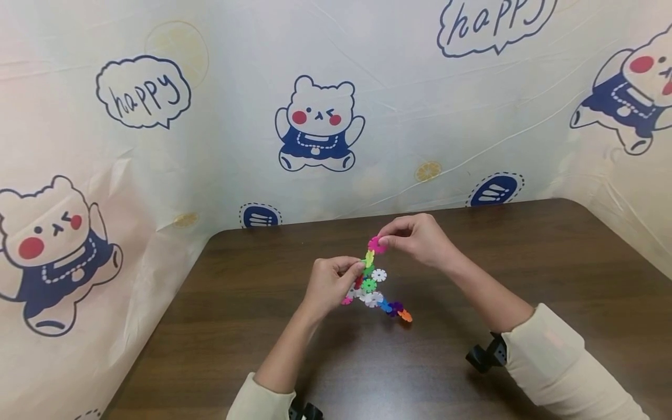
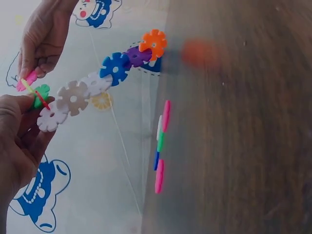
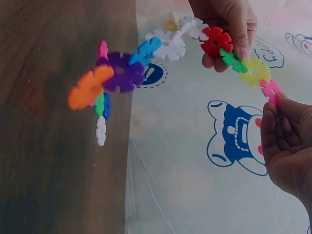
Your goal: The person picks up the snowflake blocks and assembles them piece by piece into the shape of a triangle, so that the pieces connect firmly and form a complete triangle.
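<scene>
Both hands work on one chain of plastic discs, held in the air just above the dark wood-grain surface. Her left hand has the fingers curled around the middle part of the chain, near a red disc and a green disc. Her right hand pinches the pink disc at the upper end between thumb and fingertips.

Each disc is flat, thin and round, with notches around the edge like a small gear or a flower, and the discs are slotted into each other at angles. From the pinched end the colours go pink, yellow, green, red, then several white discs, blue, purple, and an orange disc at the free end, which hangs low near the surface.

Some loose discs lie flat on the surface, by its far edge.

Behind the surface hangs a smooth, wrinkled plastic sheet, cream coloured, printed with cartoon bears in navy dresses and speech bubbles with the word "happy".
</scene>
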Tool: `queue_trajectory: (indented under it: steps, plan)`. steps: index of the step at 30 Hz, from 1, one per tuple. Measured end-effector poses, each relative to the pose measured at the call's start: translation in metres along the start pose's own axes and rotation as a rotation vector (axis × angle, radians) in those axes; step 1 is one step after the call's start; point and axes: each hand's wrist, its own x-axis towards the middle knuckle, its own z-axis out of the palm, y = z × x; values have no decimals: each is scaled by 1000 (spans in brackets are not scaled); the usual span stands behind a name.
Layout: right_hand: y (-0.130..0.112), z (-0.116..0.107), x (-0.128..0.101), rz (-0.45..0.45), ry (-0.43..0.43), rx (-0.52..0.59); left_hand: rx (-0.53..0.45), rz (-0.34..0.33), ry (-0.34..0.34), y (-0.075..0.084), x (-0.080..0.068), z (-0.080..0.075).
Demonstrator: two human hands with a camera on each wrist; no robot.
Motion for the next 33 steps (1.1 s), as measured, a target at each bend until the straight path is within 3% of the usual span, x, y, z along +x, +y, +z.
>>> queue_trajectory:
  steps: [22,27,33]
  plan:
    - [3,2,-3,-24,-94,-137,94,-48,-81,0,-4,0]
    - [4,-3,-3,18,-83,-92,79,-58,-91,3,-1,-1]
    - [19,-5,-3,85,-93,79,39,-75,-88,1,-2,-5]
